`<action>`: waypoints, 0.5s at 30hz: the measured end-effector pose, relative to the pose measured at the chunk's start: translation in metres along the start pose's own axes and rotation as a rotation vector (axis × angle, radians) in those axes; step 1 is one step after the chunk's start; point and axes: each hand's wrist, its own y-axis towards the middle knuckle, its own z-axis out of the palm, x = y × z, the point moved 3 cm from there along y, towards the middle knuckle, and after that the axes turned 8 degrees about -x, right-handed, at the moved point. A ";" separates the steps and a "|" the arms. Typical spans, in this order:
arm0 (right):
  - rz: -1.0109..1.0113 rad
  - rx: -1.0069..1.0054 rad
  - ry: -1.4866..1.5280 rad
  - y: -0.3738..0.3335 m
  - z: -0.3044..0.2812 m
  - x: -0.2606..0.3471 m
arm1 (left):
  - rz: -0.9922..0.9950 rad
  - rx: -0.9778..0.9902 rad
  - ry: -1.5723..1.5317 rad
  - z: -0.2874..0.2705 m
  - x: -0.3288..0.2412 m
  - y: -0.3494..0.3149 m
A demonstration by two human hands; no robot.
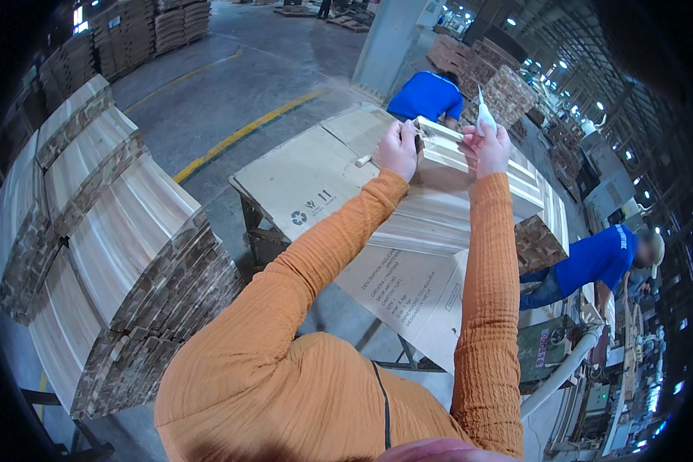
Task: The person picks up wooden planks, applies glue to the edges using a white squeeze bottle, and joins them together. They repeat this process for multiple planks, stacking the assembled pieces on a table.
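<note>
My right hand (489, 152) is closed around a small white squeeze bottle (485, 122), its thin pointed nozzle tilted upward. That hand is over the stack of pale wooden boards (439, 223). My left hand (398, 151) is at the left end of the top wooden piece (443, 148), with its fingers bent closed. Something small and dark shows beside its fingertips, but what they grip is hidden. Just left of this hand, a short pale stick-like piece (363, 160) lies on the cardboard sheet (285, 177) that covers the table.
At the left, tall stacks of wooden boards (131, 231) stand near me. A person in blue (427, 96) bends beyond the table, by a pillar (389, 46). Another person in blue (597, 258) leans over at the right, near a green machine (543, 343) and a pale pipe (566, 369).
</note>
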 end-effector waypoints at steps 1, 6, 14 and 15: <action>0.009 0.001 0.000 -0.001 0.001 0.000 | 0.003 -0.007 0.020 -0.002 0.000 0.002; -0.003 -0.021 0.025 -0.001 0.002 0.001 | 0.084 -0.021 0.068 -0.004 0.000 0.001; -0.009 0.008 0.013 0.000 -0.003 -0.001 | -0.024 0.021 -0.005 -0.003 0.003 -0.002; -0.008 0.012 0.016 0.000 -0.001 0.000 | -0.032 0.019 -0.011 -0.005 0.004 0.000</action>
